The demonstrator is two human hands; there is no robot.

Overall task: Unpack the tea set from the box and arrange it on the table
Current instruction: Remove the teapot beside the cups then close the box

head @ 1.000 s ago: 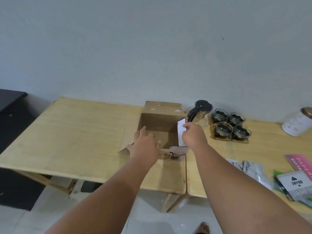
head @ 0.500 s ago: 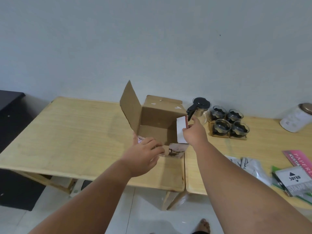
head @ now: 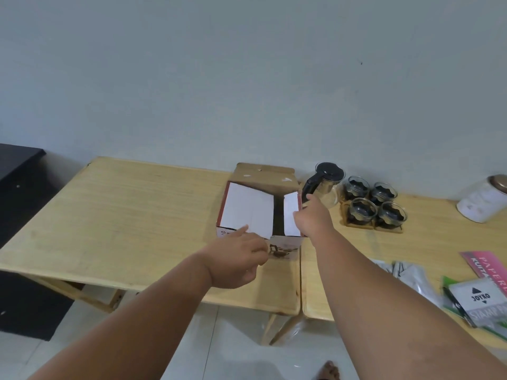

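The cardboard box (head: pixel 264 174) stands at the right end of the left wooden table (head: pixel 123 215). Its white-lined left flap (head: pixel 247 212) lies folded down over the opening, and the narrow right flap (head: pixel 290 212) leans inward. My left hand (head: pixel 238 259) is at the box's front left corner, fingers curled on the front wall and one fingertip on the left flap. My right hand (head: pixel 312 218) pinches the right flap. A glass teapot with a black lid (head: pixel 326 182) and several glass cups on a wooden tray (head: pixel 373 204) stand to the right of the box.
A white canister (head: pixel 482 198) sits at the far right by the wall. Plastic packets (head: pixel 411 275) and stationery packs (head: pixel 482 294) lie on the right table's front. A black cabinet (head: pixel 19 171) stands to the left. A bare foot (head: pixel 329 371) shows on the tiled floor below.
The left flap, which stood upright half a second ago, has folded down over the opening. My right hand has tilted the right flap inward. My left hand stays at the front edge.
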